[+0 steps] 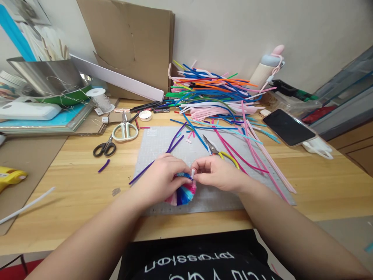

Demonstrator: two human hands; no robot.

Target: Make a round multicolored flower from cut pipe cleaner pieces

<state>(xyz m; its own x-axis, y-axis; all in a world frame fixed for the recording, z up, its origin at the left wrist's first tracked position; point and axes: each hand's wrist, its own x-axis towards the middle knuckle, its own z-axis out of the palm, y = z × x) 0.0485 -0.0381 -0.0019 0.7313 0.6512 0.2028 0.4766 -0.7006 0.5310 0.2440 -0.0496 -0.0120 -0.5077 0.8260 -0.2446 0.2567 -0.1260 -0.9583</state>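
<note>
My left hand (163, 177) is closed around a round, multicoloured pipe-cleaner piece (184, 194), banded in pink, blue and purple. Much of that piece is hidden beneath the fingers. At its right edge, my right hand (217, 173) pinches the end of a short white pipe cleaner (192, 173) that sticks up from the piece. Both hands are over a grey cutting mat (163, 210). Purple pipe cleaners (142, 173) lie just behind and left of my left hand. Yellow-handled pliers (215, 147) rest on the mat behind my right hand.
A heap of coloured pipe cleaners (215, 89) lies at the back. Green-handled scissors (125, 130) and black scissors (105, 147) are on the left, with a yellow glue gun (11, 175) at the far left. A phone (288, 126) lies on the right, near a bottle (266, 70).
</note>
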